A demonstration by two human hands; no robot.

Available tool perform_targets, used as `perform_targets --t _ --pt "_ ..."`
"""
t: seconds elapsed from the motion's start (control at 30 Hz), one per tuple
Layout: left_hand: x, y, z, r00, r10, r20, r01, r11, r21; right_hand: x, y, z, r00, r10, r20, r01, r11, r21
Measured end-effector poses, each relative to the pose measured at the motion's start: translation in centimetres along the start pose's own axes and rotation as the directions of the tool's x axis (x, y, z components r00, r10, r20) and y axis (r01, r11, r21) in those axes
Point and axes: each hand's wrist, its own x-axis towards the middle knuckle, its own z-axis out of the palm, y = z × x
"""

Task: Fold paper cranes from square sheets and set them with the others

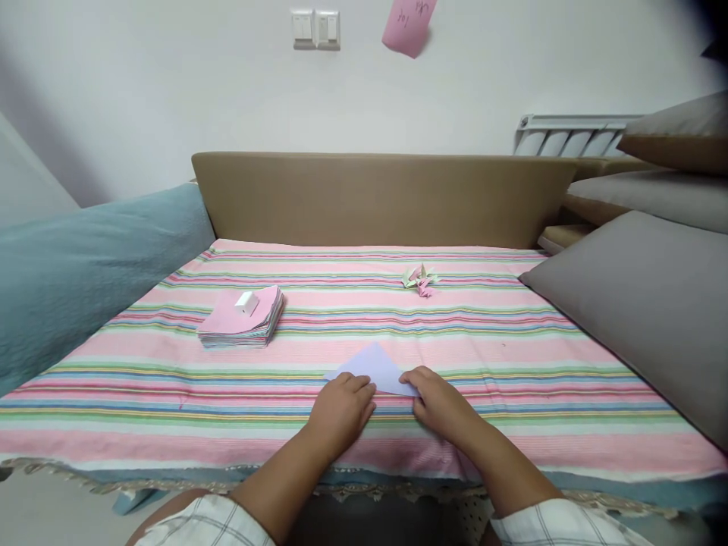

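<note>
A pale lavender sheet of paper (380,367), folded into a triangle, lies on the striped cloth with its peak pointing away from me. My left hand (344,406) covers the left part of the triangle, fingers bent together and pressed on its lower edge. At the right corner, my right hand (437,398) pinches the paper between thumb and fingers. Beyond the paper to the right sit several small folded paper figures (421,280), pink and pale green. On the left is a stack of coloured paper (242,318), with a small white block (246,303) on top.
The pink striped cloth (171,379) covers the seat before me. A tan backrest (387,199) stands at the far side. A blue-green cushioned side (96,258) bounds the left; grey cushions (642,303) are piled on the right.
</note>
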Motion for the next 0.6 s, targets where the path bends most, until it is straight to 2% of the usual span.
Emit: perform_targets --t 0.1,0.2,0.3,0.37,0.43,0.47,0.5,0.53,0.6 --pt "0.0 -0.3 -0.2 1.000 -0.024 -0.008 0.024 0.999 -0.043 -0.4 -0.8 -0.4 0.998 0.032 0.051 -0.037 0.996 0.085" --pt "-0.1 -0.5 -0.3 1.000 -0.031 -0.006 0.030 0.995 -0.093 -0.9 -1.9 -0.8 0.983 0.032 0.182 -0.097 0.927 0.363" --pt "-0.2 -0.7 0.0 1.000 -0.026 -0.018 0.024 0.994 -0.104 -1.3 -2.9 -0.9 0.963 -0.088 0.256 -0.091 0.785 0.612" --pt "-0.2 -0.9 0.3 0.999 -0.023 -0.029 0.020 0.996 -0.090 -1.5 -3.3 -0.8 0.936 -0.187 0.299 -0.066 0.739 0.671" --pt "-0.2 -1.0 0.5 0.999 -0.027 -0.044 0.024 0.997 -0.078 -1.5 -3.4 -0.7 0.920 -0.193 0.342 -0.071 0.775 0.628" --pt "-0.3 -1.1 0.6 0.998 -0.025 -0.055 0.020 0.997 -0.080 -1.3 -3.3 -0.7 0.934 -0.151 0.324 -0.062 0.824 0.564" --pt "-0.3 -1.2 0.7 0.998 -0.017 -0.066 0.011 0.996 -0.087 -1.1 -3.1 -0.6 0.958 -0.100 0.267 -0.041 0.878 0.476" --pt "-0.4 -1.3 0.8 0.997 -0.007 -0.078 -0.001 0.995 -0.098 -0.9 -2.9 -0.5 0.986 -0.057 0.159 -0.004 0.931 0.364" --pt "-0.5 -1.5 0.8 0.994 0.016 -0.106 -0.029 0.992 -0.123 -0.4 -2.3 -0.2 0.995 -0.089 -0.041 0.094 0.981 0.172"
